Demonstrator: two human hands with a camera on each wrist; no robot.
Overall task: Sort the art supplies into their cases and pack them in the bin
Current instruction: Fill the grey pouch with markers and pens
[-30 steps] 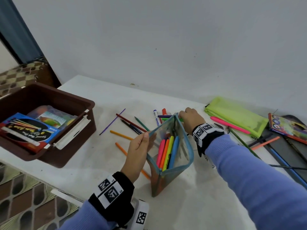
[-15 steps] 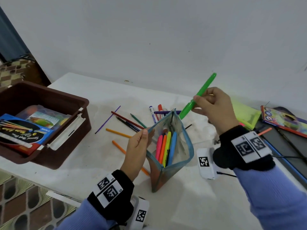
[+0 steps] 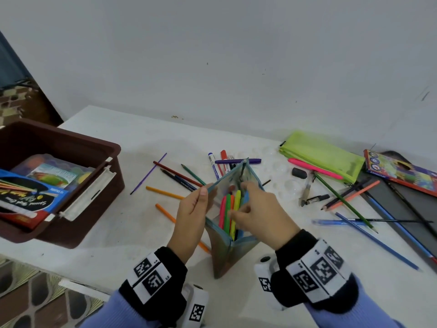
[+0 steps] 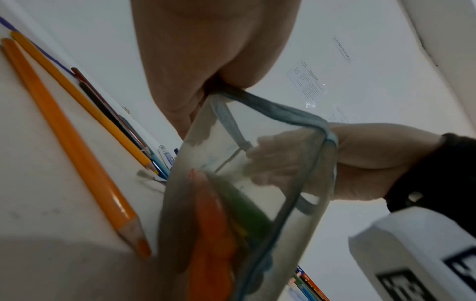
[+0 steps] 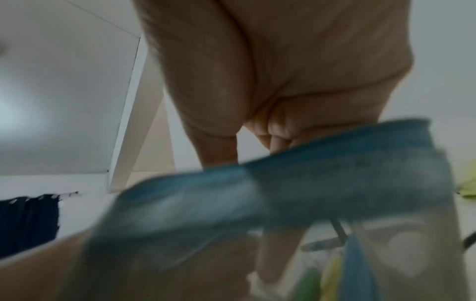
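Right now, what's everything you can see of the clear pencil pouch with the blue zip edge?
The clear plastic pouch with blue zip trim stands on end on the white table, mouth open and facing up. Pink, green, orange and yellow highlighters stand inside. The left hand pinches its left rim; the right hand reaches into the mouth, its fingers among the highlighters. The zip pull hangs at the far corner.

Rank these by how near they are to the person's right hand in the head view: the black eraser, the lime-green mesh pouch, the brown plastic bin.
From the right hand:
1. Black eraser, on the table just beyond it, to the right.
2. Lime-green mesh pouch, further back right, near the wall.
3. Brown plastic bin, far across on the left table edge.
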